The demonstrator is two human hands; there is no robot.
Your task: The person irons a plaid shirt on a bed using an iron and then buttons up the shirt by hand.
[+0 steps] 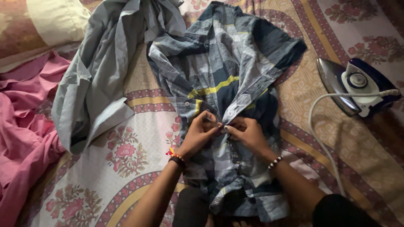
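Observation:
A blue, grey and yellow plaid shirt (227, 71) lies spread on a floral bedsheet (126, 151), its collar end nearest me. My left hand (198, 132) and my right hand (246, 132) meet over the shirt's front placket, both pinching the fabric edges at a button in the middle. My left wrist wears a red and dark thread band. My right wrist wears a bracelet of white and dark beads.
A grey shirt (97, 75) lies crumpled to the left. A pink cloth (25, 126) is heaped at the far left. A blue and white iron (357, 86) rests on its side at right, its white cord (320, 138) trailing toward me. A pillow (38, 21) sits top left.

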